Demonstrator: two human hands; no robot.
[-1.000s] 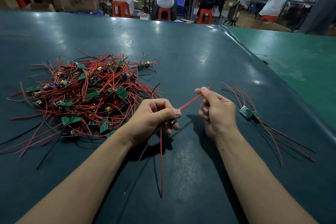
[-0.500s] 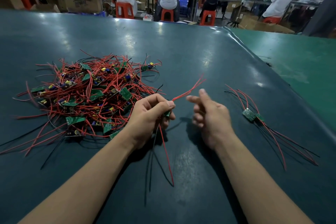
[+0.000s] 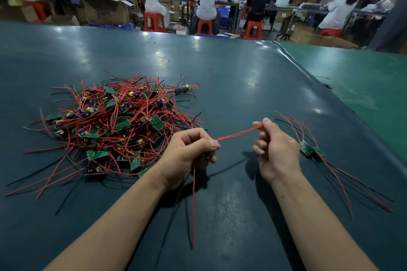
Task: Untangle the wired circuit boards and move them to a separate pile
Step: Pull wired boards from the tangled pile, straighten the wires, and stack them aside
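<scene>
Dark green counter (image 3: 220,77). Left hand (image 3: 189,156) pinching circuit board (image 3: 207,155); right hand (image 3: 275,149) pinching red wires (image 3: 240,133). Best drawn straight, gently.

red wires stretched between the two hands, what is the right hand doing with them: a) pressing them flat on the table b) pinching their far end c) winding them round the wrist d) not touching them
b: the right hand pinches the far end of the red wires between thumb and fingers, above the table, while the left hand grips the other end.
</scene>
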